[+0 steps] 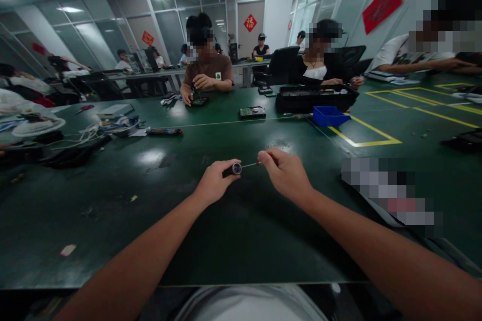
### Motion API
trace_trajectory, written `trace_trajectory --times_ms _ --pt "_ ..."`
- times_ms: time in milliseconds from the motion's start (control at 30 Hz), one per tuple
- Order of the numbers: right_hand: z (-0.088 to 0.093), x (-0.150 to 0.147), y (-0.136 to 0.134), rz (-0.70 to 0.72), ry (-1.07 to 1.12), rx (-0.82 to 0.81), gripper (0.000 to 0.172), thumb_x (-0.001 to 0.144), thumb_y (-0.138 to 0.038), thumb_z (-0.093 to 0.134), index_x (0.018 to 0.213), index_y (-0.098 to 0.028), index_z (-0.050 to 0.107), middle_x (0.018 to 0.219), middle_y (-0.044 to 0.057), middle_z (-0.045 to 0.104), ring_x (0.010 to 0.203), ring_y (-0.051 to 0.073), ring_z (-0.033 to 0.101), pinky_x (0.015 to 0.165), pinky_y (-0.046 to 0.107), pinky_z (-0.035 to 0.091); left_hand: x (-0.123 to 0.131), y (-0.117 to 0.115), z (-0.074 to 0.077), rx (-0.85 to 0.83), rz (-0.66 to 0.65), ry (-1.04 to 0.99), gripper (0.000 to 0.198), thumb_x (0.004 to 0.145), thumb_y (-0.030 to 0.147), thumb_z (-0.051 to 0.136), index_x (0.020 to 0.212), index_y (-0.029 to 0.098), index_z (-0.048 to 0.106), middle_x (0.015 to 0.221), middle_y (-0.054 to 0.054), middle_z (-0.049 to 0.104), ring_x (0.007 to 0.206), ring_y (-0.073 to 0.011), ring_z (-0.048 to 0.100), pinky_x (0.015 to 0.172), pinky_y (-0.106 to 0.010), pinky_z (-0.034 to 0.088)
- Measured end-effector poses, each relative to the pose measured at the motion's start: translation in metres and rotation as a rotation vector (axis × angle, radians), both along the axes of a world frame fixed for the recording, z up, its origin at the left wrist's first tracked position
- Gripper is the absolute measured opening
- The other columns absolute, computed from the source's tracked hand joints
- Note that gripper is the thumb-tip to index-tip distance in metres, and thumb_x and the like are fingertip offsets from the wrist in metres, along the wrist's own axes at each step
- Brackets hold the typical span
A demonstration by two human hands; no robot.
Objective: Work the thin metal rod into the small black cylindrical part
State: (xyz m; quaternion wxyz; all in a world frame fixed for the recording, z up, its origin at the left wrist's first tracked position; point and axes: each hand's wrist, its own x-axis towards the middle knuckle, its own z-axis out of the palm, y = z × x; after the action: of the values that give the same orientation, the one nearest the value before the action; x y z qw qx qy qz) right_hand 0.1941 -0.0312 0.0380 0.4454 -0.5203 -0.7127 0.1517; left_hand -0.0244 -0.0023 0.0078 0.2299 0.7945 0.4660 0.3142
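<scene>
Left fingers (231, 178) clasp a black, silver-rimmed cylinder (233, 169), likely stiff, best side-gripped; beside it, right fingers (262, 156) pinch a red-ended metal rod (249, 165).

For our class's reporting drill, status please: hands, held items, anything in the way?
Left hand gripping black cylinder, round end facing camera. Right hand pinching slim metal rod by red end; insertion into cylinder unclear. Blue bin farther off, not between hands.
</scene>
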Motion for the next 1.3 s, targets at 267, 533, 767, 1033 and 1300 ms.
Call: trace_trajectory --times_ms 267,533,767,1033,1300 --pt "-0.002 -0.002 -0.001 0.088 0.018 0.019 0.021 0.095 -0.028 0.050 0.111 -0.021 0.063 0.080 0.003 0.070 0.071 0.020 0.066 0.064 0.032 0.046 -0.002 0.001 -0.001 0.008 0.038 0.004 0.040 0.087 0.023 0.069 0.127 0.029 0.067 0.124 -0.004 0.071 0.117 -0.0268 0.062 0.104 -0.045 0.045" --pt "-0.006 -0.002 0.000 0.069 0.066 -0.024 0.025 0.099 -0.036 0.048 0.112 -0.021 0.062 0.079 0.003 0.070 0.064 0.018 0.062 0.059 0.032 0.042 -0.001 0.000 -0.001 0.041 0.021 0.061 0.040 0.087 0.022 0.070 0.127 0.028 0.067 0.121 -0.004 0.072 0.112 -0.0261 0.063 0.101 -0.044 0.046" --pt "-0.013 -0.006 0.008 0.122 0.466 -0.138 0.018 0.089 -0.038 0.061 0.096 -0.022 0.063 0.087 0.005 0.070 0.079 0.020 0.065 0.075 0.036 0.052 -0.002 0.003 -0.002 0.055 0.029 0.064 0.041 0.088 0.022 0.070 0.128 0.027 0.067 0.122 -0.004 0.072 0.114 -0.0253 0.063 0.101 -0.042 0.046" --pt "-0.023 -0.001 0.024 0.112 1.001 -0.397 0.027 0.081 -0.047 0.070 0.083 -0.022 0.062 0.073 0.000 0.062 0.064 0.015 0.059 0.069 0.035 0.056 0.000 0.000 0.003 0.069 0.003 0.070 0.039 0.089 0.022 0.069 0.128 0.026 0.066 0.121 -0.005 0.072 0.113 -0.0256 0.063 0.100 -0.043 0.046" --pt "-0.019 -0.002 0.013 0.096 0.592 -0.093 0.022 0.093 -0.043 0.058 0.092 -0.021 0.062 0.079 0.002 0.067 0.071 0.017 0.063 0.069 0.034 0.052 0.001 -0.003 0.006 0.092 0.010 0.062 0.039 0.088 0.022 0.071 0.127 0.025 0.066 0.124 -0.005 0.071 0.116 -0.0254 0.062 0.103 -0.044 0.045"
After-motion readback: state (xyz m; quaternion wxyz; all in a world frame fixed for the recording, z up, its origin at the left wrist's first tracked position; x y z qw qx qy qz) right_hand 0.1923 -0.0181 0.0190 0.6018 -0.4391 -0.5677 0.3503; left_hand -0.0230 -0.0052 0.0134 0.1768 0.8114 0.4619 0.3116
